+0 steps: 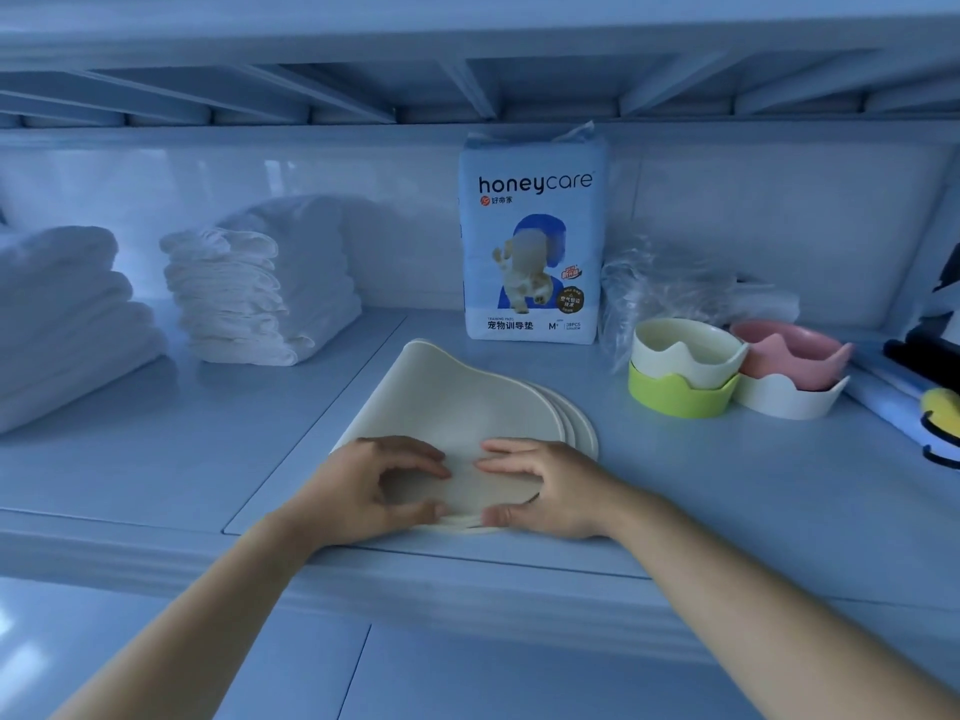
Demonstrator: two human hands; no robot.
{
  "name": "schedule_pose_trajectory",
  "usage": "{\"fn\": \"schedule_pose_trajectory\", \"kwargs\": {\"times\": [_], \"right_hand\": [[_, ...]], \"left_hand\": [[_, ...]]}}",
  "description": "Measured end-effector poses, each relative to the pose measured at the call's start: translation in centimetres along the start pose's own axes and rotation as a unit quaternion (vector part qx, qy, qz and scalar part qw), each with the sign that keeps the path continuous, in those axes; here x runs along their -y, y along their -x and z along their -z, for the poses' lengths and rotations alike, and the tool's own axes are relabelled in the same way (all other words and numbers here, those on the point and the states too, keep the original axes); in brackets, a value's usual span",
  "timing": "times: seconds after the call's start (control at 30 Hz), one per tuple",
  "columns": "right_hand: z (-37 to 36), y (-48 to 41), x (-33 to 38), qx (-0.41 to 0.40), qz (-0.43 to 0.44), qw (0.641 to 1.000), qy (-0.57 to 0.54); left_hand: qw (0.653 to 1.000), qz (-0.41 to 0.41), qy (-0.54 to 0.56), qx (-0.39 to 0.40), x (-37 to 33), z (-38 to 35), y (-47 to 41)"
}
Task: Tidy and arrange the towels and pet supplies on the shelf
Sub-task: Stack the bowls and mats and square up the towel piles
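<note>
A stack of cream pet mats (457,407) lies flat on the shelf (156,459) in front of me. My left hand (369,488) and my right hand (540,488) both pinch its near edge, fingers on top and thumbs at the rim. Behind the mats a blue honeycare pad pack (532,241) stands upright. Two piles of folded white towels sit to the left: a small one (244,298) and a bigger one (62,324) at the far left. Stacked pet bowls stand on the right, cream on green (680,371) and pink on white (789,371).
Crumpled clear plastic wrap (670,288) lies behind the bowls. Black, white and yellow items (930,387) crowd the far right edge. The shelf above hangs low overhead, and another shelf surface (467,667) shows below the front lip.
</note>
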State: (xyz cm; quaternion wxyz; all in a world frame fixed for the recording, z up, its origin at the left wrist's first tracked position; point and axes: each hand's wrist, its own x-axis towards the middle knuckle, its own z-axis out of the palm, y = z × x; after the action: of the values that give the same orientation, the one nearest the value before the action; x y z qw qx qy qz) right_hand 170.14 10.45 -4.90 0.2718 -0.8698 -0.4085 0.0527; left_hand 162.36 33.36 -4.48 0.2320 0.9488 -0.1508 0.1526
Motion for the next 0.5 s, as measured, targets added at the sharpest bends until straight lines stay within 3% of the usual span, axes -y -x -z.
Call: {"fn": "schedule_pose_trajectory", "kwargs": {"times": [0.17,0.3,0.43,0.5], "right_hand": [[-0.2,0.4,0.2,-0.014,-0.005,1.000,-0.025],[-0.3,0.5,0.2,-0.041,0.017,0.998,-0.037],[-0.2,-0.2,0.1,-0.094,0.029,0.994,-0.038],[-0.2,-0.4,-0.2,-0.090,0.021,0.994,-0.062]], "left_hand": [[0.998,0.035,0.000,0.048,-0.5,0.2,0.0],[0.998,0.047,0.008,0.029,-0.8,0.1,0.0],[0.997,0.068,0.004,-0.043,-1.5,0.0,-1.3],[0.997,0.077,-0.004,-0.014,-1.8,0.3,-1.4]]}}
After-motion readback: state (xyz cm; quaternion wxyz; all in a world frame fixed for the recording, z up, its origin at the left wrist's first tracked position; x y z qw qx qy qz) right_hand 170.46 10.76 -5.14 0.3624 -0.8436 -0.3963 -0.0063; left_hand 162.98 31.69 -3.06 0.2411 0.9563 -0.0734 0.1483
